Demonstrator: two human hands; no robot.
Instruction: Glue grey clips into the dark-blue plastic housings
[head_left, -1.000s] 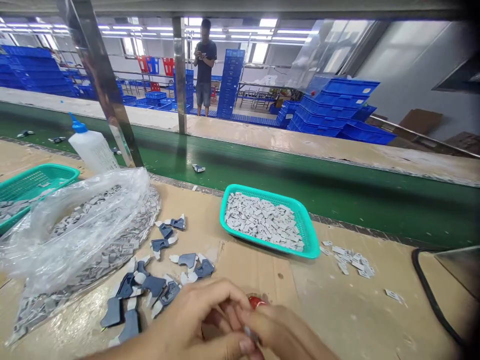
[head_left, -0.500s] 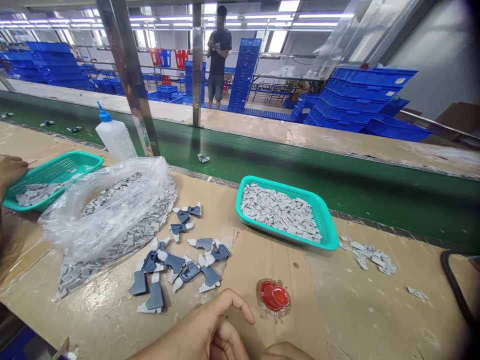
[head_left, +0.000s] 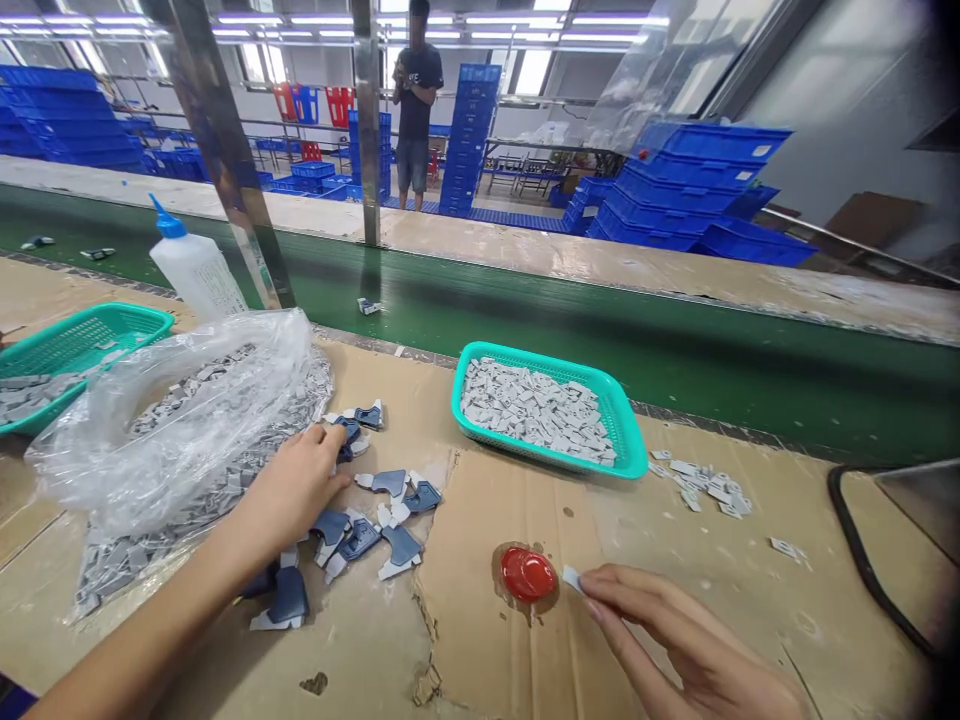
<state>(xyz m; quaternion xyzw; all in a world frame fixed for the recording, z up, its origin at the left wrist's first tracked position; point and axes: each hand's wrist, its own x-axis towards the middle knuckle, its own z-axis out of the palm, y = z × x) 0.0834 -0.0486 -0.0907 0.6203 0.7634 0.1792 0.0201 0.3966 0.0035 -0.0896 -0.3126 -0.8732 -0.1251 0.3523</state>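
My left hand [head_left: 307, 475] reaches over a loose group of dark blue plastic parts with light grey ends. Its fingers are curled onto one dark blue plastic part [head_left: 349, 432], partly hidden by them. More such parts, among them a dark blue part [head_left: 402, 545], lie to the right of and below the hand. My right hand [head_left: 652, 620] pinches a small light grey plastic piece [head_left: 573, 579] between thumb and fingers. That piece is just right of a shallow red dish [head_left: 517, 572], which has a wet, shiny surface and sits on cardboard.
A green basket [head_left: 637, 465] of small grey pieces stands beyond the dish, with loose grey pieces [head_left: 720, 490] to its right. At left are an open plastic bag [head_left: 82, 440] of grey pieces, another green basket [head_left: 161, 322] and a white bottle [head_left: 196, 275]. A green conveyor belt [head_left: 510, 310] runs behind.
My left hand has moved left and away from me onto the blue parts. My right hand has come up into view beside the red dish, holding a small grey piece. The view has shifted rightward.
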